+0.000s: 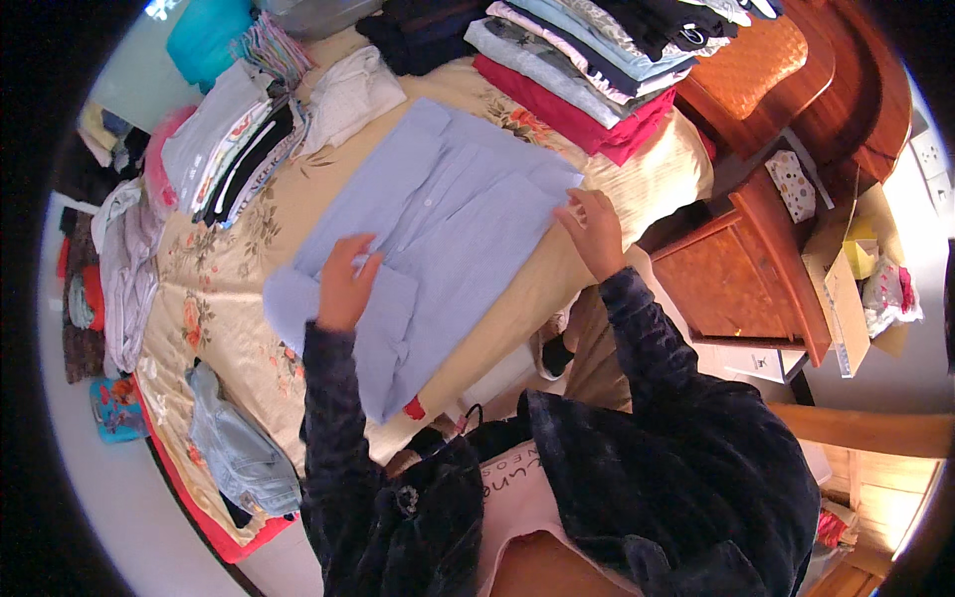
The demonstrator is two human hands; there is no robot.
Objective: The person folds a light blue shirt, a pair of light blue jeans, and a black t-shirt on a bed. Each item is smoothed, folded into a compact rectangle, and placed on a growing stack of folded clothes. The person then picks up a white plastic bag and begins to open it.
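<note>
The left hand [346, 287] is palm down over the near-left part of the light blue shirt [473, 214], fingers loosely curled, thumb apart, gripping nothing visible; whether it touches the cloth, I cannot tell. The shirt lies on the bed [234, 328] mainly between both hands—its long axis slanting from near left to far right. The right hand [595, 234] is at the right edge, half open, fingertips pointing leftward—a light pinch there cannot be ruled out. The left hand reaches farther over the shirt.
</note>
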